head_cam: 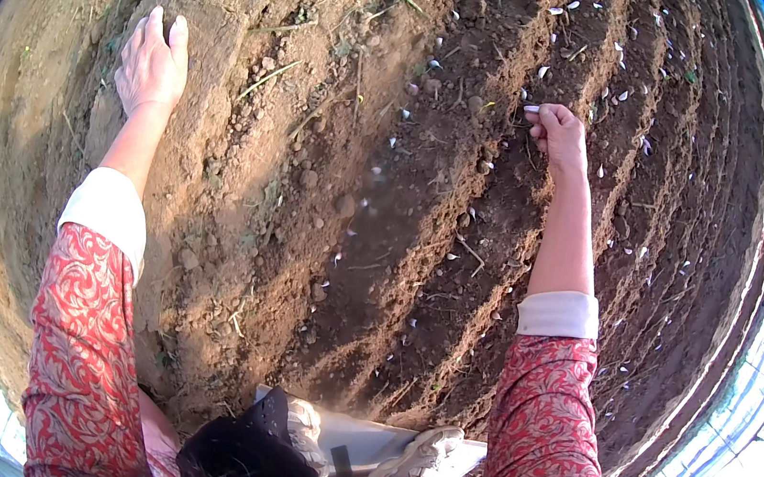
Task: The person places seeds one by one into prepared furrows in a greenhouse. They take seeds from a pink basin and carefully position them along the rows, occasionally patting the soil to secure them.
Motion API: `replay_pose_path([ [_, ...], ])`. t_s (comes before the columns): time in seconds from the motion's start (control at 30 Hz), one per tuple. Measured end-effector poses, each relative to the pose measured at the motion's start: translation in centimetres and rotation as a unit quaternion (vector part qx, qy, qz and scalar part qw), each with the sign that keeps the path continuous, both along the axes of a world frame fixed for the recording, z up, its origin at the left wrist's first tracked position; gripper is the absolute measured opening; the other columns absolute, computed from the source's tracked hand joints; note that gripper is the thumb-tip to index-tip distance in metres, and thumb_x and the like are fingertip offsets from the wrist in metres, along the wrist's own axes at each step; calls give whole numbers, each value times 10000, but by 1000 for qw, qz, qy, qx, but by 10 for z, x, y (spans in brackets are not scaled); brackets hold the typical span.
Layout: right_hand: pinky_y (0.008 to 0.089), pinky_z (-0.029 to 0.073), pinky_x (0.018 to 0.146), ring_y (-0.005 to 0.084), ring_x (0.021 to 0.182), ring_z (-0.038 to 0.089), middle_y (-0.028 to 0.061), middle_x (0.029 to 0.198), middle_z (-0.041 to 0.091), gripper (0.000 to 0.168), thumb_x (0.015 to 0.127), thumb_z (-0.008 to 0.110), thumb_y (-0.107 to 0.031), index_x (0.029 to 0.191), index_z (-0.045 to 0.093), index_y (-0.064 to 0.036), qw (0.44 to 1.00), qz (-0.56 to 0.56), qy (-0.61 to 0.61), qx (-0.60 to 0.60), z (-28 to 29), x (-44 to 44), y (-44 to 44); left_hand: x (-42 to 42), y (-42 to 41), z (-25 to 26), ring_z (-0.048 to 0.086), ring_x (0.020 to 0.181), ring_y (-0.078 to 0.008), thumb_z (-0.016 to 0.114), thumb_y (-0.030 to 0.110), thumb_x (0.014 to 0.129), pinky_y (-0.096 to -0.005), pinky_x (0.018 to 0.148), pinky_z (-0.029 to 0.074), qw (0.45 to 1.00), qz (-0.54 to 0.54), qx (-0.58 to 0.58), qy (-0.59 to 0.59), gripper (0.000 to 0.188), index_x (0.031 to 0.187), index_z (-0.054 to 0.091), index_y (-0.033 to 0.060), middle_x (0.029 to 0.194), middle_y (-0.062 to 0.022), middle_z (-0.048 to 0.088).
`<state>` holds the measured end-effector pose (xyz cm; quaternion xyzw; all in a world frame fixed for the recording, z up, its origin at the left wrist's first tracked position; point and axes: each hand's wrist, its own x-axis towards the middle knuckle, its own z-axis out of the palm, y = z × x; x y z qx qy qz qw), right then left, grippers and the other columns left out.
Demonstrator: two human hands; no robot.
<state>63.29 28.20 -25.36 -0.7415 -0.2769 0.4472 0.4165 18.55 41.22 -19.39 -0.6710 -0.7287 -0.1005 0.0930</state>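
Observation:
Between the thumb and fingers of my right hand is a small whitish clove, which looks like garlic. This hand is low over a dark soil furrow, beside other cloves set apart along the row. My left hand lies palm down on the paler, dry soil bank to the left, its fingers spread and nothing seen in it. Its palm is hidden. More cloves form a line in the furrow between my hands.
Narrow soil ridges run between the furrows, with further cloves on the right. Dry stems and clods litter the bank. Below, my light shoes are on a pale board, beside a black object. Bright grid-like mesh edges the right side.

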Motion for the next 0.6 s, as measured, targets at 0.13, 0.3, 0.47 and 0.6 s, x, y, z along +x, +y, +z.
replay_pose_path([
  [0.13, 260, 407, 493, 159, 525, 518, 51, 675, 587, 122, 738, 514, -165, 749, 586, -68, 986, 34, -162, 4, 0, -4, 1, 0, 1, 0, 340, 1118, -258, 294, 460, 804, -423, 873, 309, 1000, 2, -7, -4, 512, 1198, 333, 134, 1220, -94, 355],
  [0.3, 341, 448, 632, 257, 715, 552, 80, 781, 560, 112, 744, 490, -191, 762, 575, -120, 837, 142, -517, -107, -7, -34, 4, 0, 0, 0, 341, 1116, -257, 293, 457, 805, -420, 870, 313, 1000, 8, -5, 14, 511, 1198, 332, 132, 1223, -92, 352],
  [0.47, 357, 454, 643, 262, 717, 564, 108, 802, 572, 149, 746, 498, -212, 783, 587, -99, 845, 154, -497, -126, -2, -33, 14, -1, 1, 0, 341, 1117, -256, 290, 460, 806, -418, 874, 310, 1000, 0, -9, -2, 516, 1198, 330, 127, 1224, -93, 350],
  [0.6, 356, 451, 665, 282, 729, 570, 145, 768, 586, 239, 735, 505, -275, 812, 593, -66, 862, 59, -496, -90, -1, -4, 54, -2, 0, -1, 345, 1114, -253, 288, 459, 808, -416, 875, 309, 1000, -9, 1, 7, 514, 1196, 333, 125, 1220, -95, 353],
])
